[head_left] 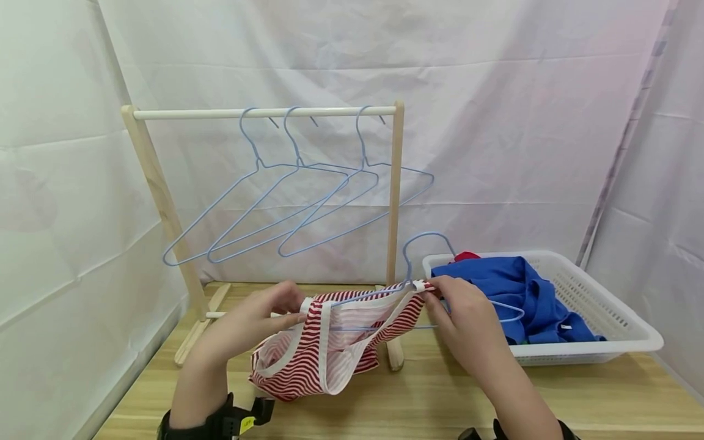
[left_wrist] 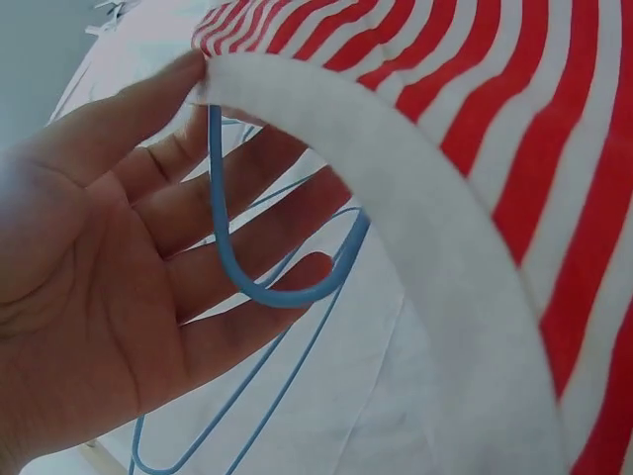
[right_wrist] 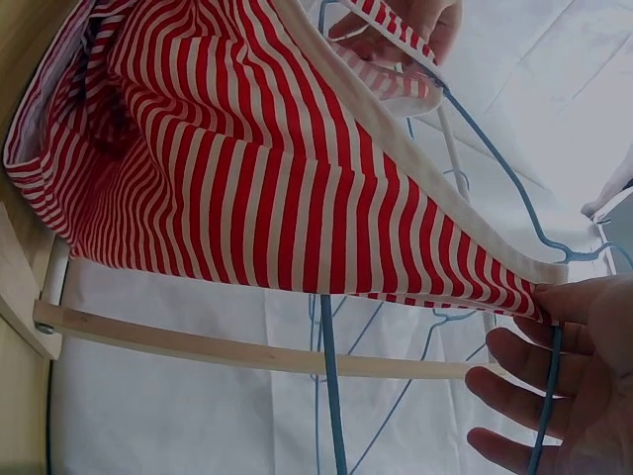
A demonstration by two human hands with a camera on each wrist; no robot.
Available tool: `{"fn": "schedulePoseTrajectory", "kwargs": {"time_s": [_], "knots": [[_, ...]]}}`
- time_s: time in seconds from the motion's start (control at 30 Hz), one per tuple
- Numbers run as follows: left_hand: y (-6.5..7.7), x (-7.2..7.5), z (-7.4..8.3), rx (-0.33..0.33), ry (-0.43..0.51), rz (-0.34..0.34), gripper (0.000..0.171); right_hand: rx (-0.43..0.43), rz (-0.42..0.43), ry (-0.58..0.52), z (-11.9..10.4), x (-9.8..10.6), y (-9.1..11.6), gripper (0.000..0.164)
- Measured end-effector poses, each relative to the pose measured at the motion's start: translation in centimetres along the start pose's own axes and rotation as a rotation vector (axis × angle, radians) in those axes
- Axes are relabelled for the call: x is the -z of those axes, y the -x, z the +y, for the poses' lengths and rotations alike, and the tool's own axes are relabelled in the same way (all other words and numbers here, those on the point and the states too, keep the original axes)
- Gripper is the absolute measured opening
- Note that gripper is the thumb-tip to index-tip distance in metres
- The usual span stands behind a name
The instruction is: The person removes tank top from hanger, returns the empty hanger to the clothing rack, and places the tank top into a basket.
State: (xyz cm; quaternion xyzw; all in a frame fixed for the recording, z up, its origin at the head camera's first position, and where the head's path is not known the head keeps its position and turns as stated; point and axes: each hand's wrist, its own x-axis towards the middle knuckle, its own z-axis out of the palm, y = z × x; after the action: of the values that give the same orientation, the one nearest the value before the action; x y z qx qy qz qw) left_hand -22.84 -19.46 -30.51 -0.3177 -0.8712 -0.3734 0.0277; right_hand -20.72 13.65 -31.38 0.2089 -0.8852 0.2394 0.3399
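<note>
Both hands hold up a red-and-white striped sleeveless top (head_left: 315, 357) with white trim. A blue wire hanger (head_left: 428, 234) runs through it, its hook standing up near the right hand. My left hand (head_left: 250, 324) pinches one shoulder strap between thumb and index finger. In the left wrist view the hanger's rounded end (left_wrist: 287, 297) pokes out past the white trim, in front of the spread lower fingers. My right hand (head_left: 467, 311) pinches the other strap beside the hanger's neck. That side's hanger arm sticks out beyond the strap, across the right fingers in the right wrist view.
Behind stands a wooden rack with a white rail (head_left: 192, 114), where several blue hangers (head_left: 247, 174) hang bare. At the right, a white plastic basket (head_left: 621, 324) holds blue clothing (head_left: 511, 287) and a bit of red cloth (head_left: 466, 256). White curtains surround the wooden table (head_left: 440, 403).
</note>
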Motion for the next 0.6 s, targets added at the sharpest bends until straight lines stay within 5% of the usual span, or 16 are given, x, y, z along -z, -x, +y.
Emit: {"fn": "schedulePoseTrajectory", "kwargs": {"time_s": [0.33,0.6], "knots": [[0.0,0.1,-0.3,-0.02,-0.006,-0.029,0.005,0.006,0.064,-0.013,0.5,0.8,-0.2,0.011],[0.3,0.5,-1.0,0.034,0.052,0.014,0.008,-0.048,0.08,-0.012,0.7,1.1,-0.1,0.012]]}}
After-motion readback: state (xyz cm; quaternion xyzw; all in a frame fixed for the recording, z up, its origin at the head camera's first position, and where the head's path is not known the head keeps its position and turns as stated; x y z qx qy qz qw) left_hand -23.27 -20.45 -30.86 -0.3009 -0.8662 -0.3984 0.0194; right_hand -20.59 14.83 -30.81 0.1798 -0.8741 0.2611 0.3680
